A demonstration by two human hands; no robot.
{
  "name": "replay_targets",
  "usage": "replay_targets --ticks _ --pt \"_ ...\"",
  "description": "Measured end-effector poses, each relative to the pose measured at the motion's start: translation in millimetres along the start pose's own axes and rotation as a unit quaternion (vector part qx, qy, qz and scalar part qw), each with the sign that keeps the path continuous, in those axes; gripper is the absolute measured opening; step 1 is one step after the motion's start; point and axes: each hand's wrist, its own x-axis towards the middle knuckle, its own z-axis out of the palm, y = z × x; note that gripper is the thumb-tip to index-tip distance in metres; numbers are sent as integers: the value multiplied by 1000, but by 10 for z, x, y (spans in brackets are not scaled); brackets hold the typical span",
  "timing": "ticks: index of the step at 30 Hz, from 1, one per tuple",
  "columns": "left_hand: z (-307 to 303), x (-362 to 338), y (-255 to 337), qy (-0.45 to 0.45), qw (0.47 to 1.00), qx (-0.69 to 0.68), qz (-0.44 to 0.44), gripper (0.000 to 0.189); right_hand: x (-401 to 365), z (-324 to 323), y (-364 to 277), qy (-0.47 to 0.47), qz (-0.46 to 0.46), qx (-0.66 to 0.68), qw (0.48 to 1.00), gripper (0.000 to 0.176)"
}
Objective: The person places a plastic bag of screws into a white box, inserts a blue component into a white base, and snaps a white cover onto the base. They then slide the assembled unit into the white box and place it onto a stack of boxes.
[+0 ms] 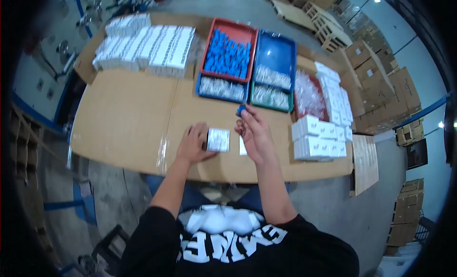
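Observation:
Near the front middle of the cardboard-covered table, my left hand (pixel 194 144) rests around the left side of a small white box (pixel 218 140) with printing on its top. My right hand (pixel 255 134) is raised to the right of that box, its fingertips pinching a small blue part (pixel 242 109). Under my right hand lies a flat white piece (pixel 243 146), partly hidden. Beyond my hands, a red tray (pixel 253 34) holds many similar blue parts (pixel 227 55).
Blue trays (pixel 276 48) and a green tray (pixel 271 107) hold clear bags. A red tray of clear plastic (pixel 308 93) stands right, beside stacked white boxes (pixel 319 146). More white boxes (pixel 166 48) fill the back left. Cardboard (pixel 119 115) covers the table.

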Motion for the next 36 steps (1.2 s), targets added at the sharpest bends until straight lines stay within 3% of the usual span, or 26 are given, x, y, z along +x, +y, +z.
replay_targets --ticks 3,8,15,20,22,23,25,26,27,29,31,33,36 --pt "-45 -27 41 8 1000 -6 -6 95 -132 -262 263 22 24 -81 996 29" --pt "-70 14 46 28 1000 -5 3 95 -136 -618 503 12 83 -69 994 19" --pt "-83 75 18 46 998 -27 16 93 115 -778 725 -8 161 122 979 25" --pt "-25 83 -11 54 998 -32 12 90 326 -752 841 -25 189 112 975 21" --pt "-54 80 -13 42 999 -30 5 90 426 -731 881 -21 121 -38 992 20" --pt "-79 89 -8 37 999 -30 8 90 461 -706 911 -23 131 -35 990 20" --pt "-105 97 -18 14 1000 -28 -4 90 528 -640 987 -44 -21 -334 941 21" --pt "-96 90 -26 15 1000 -28 -1 91 566 -669 1087 -69 -79 -399 911 24" --pt "-86 96 -34 16 999 -28 3 91 587 -667 1118 -69 -75 -396 913 24" --pt "-60 105 -49 12 1000 -19 2 93 622 -680 1136 -116 -197 -601 766 26" --pt "-58 91 -48 17 1000 -18 2 93 636 -703 1226 -127 -196 -585 777 29" --pt "-56 92 -35 10 1000 -23 -6 93 649 -703 1281 -138 -233 -609 746 28" --pt "-76 124 -87 8 1000 -26 -3 92 636 -725 1398 -116 -238 -620 738 27"
